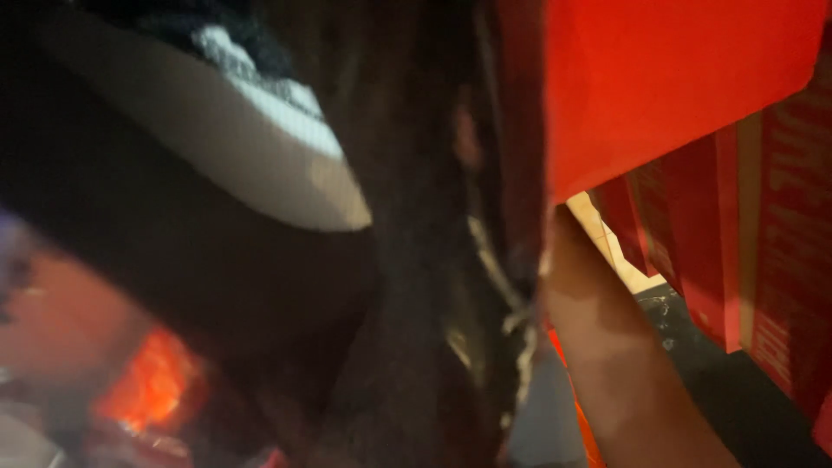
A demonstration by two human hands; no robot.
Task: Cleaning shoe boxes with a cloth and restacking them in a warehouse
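Nearest the camera, a dark blurred mass fills the left and centre of the view; within it sits a black shoe (217, 199) with a pale sole (251, 147) turned towards the lens, toe end pointing right. Whatever supports the shoe is lost in blur, and the left hand cannot be made out.

On the right, a bare forearm (607, 347) rises from the bottom edge and runs up behind the lower edge of a red box lid (676, 87). The right hand itself is hidden behind that lid, so it cannot be told whether the fingers are spread, pressed together or gripping. The forearm meets the lid's lower left corner; contact beyond that point is not visible.

Just beyond the arm, red shoe boxes (763, 251) stand stacked on end along the right edge, close together, with pale stripes on their faces. Between arm and boxes shows a strip of pale tiled floor (607, 243), and lower down a dark speckled surface (693, 347).

At lower left, an orange-red glowing patch (152, 381) is too blurred to identify. Lighting is dim and red-tinted throughout.
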